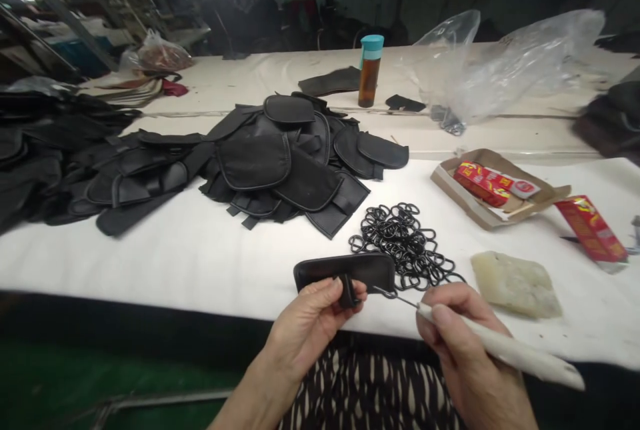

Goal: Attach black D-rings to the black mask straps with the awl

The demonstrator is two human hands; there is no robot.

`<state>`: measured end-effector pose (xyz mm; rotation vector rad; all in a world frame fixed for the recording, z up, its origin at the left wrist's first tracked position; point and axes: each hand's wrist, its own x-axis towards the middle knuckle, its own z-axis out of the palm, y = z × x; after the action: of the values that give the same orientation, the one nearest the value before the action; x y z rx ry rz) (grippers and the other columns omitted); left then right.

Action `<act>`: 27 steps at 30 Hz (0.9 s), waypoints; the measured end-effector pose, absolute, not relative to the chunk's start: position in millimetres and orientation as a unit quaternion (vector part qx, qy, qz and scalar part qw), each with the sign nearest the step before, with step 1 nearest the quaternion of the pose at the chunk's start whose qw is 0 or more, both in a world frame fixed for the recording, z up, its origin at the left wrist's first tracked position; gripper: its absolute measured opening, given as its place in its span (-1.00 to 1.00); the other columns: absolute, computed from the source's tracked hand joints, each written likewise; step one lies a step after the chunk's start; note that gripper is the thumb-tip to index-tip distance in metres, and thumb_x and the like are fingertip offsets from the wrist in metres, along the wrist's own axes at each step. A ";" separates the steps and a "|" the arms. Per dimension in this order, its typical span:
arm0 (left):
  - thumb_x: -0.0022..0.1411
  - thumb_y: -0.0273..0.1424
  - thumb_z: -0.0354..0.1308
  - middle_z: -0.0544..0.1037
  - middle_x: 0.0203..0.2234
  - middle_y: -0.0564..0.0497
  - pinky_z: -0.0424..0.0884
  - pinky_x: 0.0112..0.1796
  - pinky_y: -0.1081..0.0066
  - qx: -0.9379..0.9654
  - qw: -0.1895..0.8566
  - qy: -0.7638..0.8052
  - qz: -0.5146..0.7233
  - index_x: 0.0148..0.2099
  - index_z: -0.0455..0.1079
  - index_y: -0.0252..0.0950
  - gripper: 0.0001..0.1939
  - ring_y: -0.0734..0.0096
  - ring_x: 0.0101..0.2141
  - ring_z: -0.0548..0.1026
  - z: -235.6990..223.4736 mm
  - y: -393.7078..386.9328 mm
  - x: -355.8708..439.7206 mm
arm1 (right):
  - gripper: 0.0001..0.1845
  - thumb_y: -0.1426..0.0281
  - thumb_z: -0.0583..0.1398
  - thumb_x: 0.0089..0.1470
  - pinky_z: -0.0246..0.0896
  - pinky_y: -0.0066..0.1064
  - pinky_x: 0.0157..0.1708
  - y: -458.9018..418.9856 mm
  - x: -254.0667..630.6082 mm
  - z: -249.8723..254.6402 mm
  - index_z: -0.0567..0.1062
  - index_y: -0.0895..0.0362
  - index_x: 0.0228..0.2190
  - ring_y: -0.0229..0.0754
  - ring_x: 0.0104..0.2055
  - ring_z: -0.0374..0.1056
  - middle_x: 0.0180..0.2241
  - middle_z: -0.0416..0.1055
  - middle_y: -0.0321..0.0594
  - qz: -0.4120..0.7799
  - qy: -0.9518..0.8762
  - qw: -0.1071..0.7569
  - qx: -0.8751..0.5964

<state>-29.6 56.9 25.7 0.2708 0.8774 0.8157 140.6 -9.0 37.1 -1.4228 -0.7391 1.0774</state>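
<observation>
My left hand (320, 313) is closed on a black leather piece (370, 270), pinching its short folded strap (349, 291) between thumb and fingers. The flat part of this piece extends behind the fingers at the table's front edge. My right hand (465, 343) is wrapped round the pale handle of an awl (520, 353). Its thin metal shaft points left at the leather piece, with the tip close to the strap. A dark metal ring (387, 293) shows at the shaft near the tip; whether it hangs on the shaft cannot be made out.
Just beyond lies a heap of black metal rings (405, 243). A pile of black leather pieces (280, 157) spreads left. To the right are a yellowish translucent block (517, 283), a cardboard tray (485, 217) with red packets and another red packet (593, 230). Behind stand a bottle (369, 77) and plastic bags (530, 63).
</observation>
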 end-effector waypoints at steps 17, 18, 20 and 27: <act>0.00 -0.42 0.29 0.60 -0.43 -0.14 0.36 -0.15 0.37 0.159 0.824 0.393 0.377 -0.39 0.56 -0.45 -0.85 0.32 -0.31 0.49 26.7 55.6 -29.0 | -0.74 0.17 0.17 -0.01 0.13 -0.52 -0.60 13.2 116.0 41.8 0.39 0.09 -0.55 -0.28 -0.57 0.16 -0.63 0.26 -0.37 0.389 -0.426 0.508 -0.639; 0.01 -0.42 0.28 0.59 -0.42 -0.13 0.36 -0.15 0.38 0.159 0.824 0.391 0.378 -0.39 0.56 -0.45 -0.85 0.33 -0.31 0.49 26.2 55.4 -29.2 | -0.73 0.16 0.16 -0.01 0.14 -0.52 -0.61 13.1 115.5 41.9 0.39 0.09 -0.55 -0.28 -0.57 0.16 -0.63 0.27 -0.37 0.390 -0.429 0.505 -0.639; 0.03 -0.42 0.27 0.59 -0.42 -0.13 0.36 -0.15 0.38 0.161 0.823 0.391 0.381 -0.39 0.56 -0.44 -0.85 0.33 -0.31 0.49 25.0 54.7 -29.2 | -0.72 0.15 0.15 0.00 0.15 -0.52 -0.61 13.0 114.8 41.7 0.39 0.09 -0.54 -0.27 -0.58 0.17 -0.62 0.28 -0.36 0.394 -0.439 0.497 -0.637; 0.08 -0.40 0.21 0.59 -0.47 -0.07 0.35 -0.20 0.42 0.171 0.781 0.415 0.434 -0.43 0.54 -0.41 -0.84 0.39 -0.37 0.48 22.7 48.1 -21.2 | -0.84 0.27 0.18 -0.01 0.14 -0.50 -0.60 13.4 119.7 38.1 0.40 0.09 -0.52 -0.28 -0.59 0.19 -0.60 0.29 -0.35 0.397 -0.519 0.492 -0.576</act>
<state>-21.2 48.1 22.7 0.3694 0.8966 0.9381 119.7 13.4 38.1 -1.3974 -1.2598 0.9633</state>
